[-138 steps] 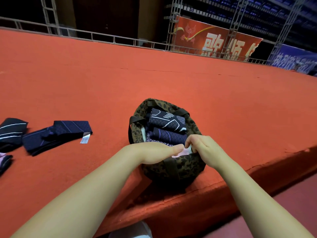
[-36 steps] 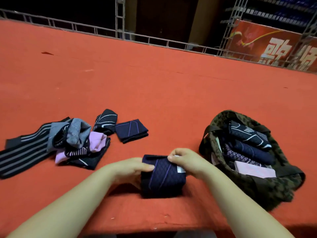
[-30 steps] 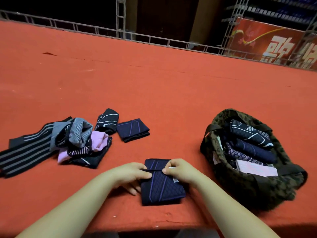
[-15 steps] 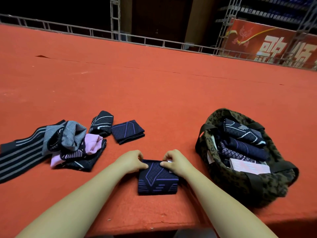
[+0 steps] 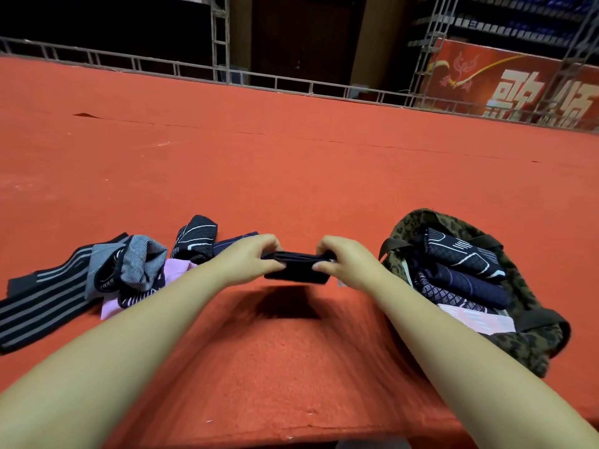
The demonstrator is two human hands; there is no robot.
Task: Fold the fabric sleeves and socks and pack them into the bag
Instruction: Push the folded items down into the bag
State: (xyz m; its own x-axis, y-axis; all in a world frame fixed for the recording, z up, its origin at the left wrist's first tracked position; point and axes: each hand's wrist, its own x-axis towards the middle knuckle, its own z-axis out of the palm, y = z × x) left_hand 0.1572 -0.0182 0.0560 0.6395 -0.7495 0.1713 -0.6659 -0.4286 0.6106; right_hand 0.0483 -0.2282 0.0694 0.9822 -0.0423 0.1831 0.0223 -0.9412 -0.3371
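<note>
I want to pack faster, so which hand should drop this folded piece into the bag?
Probably the right hand. It already pinches the folded piece on the end nearer the bag; the left hand would have to cross over.

Both forearms are bare to the frame's edge, with no sleeves or jewellery.

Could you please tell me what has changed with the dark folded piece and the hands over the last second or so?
The folded navy sleeve, flat on the red carpet while both hands pressed its top edge, is now lifted clear, its shadow beneath. The left hand and right hand pinch its ends. The camouflage bag and the unfolded pile stayed where they were.
</note>
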